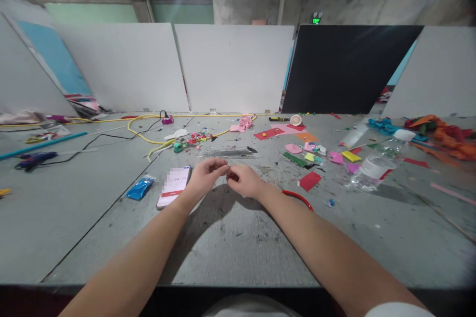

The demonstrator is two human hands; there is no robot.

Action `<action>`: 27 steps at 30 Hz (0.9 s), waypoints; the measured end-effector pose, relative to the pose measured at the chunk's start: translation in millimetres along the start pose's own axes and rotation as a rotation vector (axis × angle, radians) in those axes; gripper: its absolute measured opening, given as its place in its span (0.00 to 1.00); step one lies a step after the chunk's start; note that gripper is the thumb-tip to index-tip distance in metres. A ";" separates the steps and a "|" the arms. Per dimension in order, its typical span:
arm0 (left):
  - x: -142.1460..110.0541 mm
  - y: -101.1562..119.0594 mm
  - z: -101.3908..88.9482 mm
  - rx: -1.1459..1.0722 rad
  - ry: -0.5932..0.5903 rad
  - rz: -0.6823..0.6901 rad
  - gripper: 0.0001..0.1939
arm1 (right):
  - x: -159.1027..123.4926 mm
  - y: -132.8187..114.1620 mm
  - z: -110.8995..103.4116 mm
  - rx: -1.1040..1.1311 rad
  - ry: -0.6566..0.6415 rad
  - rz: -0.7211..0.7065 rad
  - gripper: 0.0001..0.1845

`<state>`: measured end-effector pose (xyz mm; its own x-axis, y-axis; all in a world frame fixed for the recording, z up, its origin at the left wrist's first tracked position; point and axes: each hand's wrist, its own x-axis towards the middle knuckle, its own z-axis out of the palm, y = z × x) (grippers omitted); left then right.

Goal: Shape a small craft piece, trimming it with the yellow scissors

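Note:
My left hand [205, 176] and my right hand [246, 180] meet over the middle of the table, fingertips pinched together. Whatever lies between them is too small to make out. Just beyond the fingers lies a bundle of thin dark wires [231, 152]. A phone [174, 187] with a timer on its screen lies beside my left wrist, and a blue packet [140, 187] is further left. A curved red handle [299, 198] shows next to my right forearm, which partly hides it.
A plastic water bottle [379, 163] stands at the right, near crumpled orange cloth [451, 138]. Coloured scraps and a red piece [309, 181] lie right of centre. A glue gun [35, 159], a yellow cord [136, 131] and small beads are on the left. White panels [234, 67] stand behind.

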<state>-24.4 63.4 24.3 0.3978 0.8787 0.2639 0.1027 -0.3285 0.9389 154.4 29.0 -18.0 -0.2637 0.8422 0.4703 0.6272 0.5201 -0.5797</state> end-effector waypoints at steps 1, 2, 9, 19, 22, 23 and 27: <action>0.1 -0.4 0.3 -0.011 -0.001 -0.006 0.17 | -0.2 0.2 0.2 -0.007 -0.008 0.007 0.03; 0.3 -0.9 0.6 -0.016 -0.003 -0.011 0.17 | -0.4 0.1 0.3 -0.013 -0.015 0.012 0.03; 0.5 -2.7 1.1 0.000 -0.009 0.008 0.19 | -0.1 -2.2 0.3 -0.048 -0.009 0.008 0.04; 0.1 -5.0 0.5 0.100 -0.036 0.070 0.16 | -0.9 -0.5 1.8 -0.008 0.014 -0.012 0.06; 1.0 -6.2 0.7 0.130 -0.027 0.093 0.14 | -1.2 -0.9 0.5 0.001 0.005 -0.023 0.05; 1.2 -6.5 0.8 0.137 -0.029 0.103 0.14 | -1.3 -1.1 0.2 0.002 0.008 -0.028 0.05; 1.0 -5.8 1.4 0.132 -0.065 0.140 0.12 | -1.5 -2.0 -0.2 0.006 0.017 -0.049 0.06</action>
<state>-23.4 65.7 18.9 0.4743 0.7982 0.3714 0.1589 -0.4926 0.8556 153.7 26.7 -17.4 -0.2815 0.8130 0.5097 0.6095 0.5617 -0.5594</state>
